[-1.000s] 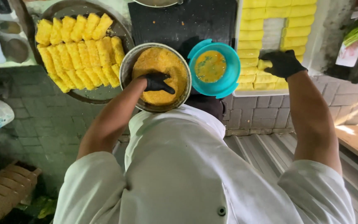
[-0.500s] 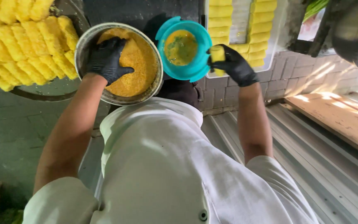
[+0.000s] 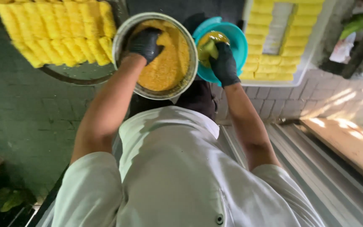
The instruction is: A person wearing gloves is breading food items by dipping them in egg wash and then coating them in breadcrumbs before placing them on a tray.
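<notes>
Steel bowl (image 3: 127, 31): yellow crumbs, left hand (image 3: 145, 42) curled in; teal bowl (image 3: 237, 40): right hand (image 3: 223, 63) pinching yellowish piece, probably.

Your steel bowl (image 3: 124, 38) is round, upright and filled with coarse orange-yellow crumbs (image 3: 164, 67). Just to its right, rim touching or nearly so, your teal bowl (image 3: 238, 40) holds yellow liquid. A pale yellow piece (image 3: 209, 50) is dipped into that liquid, partly wet and glossy.
</notes>
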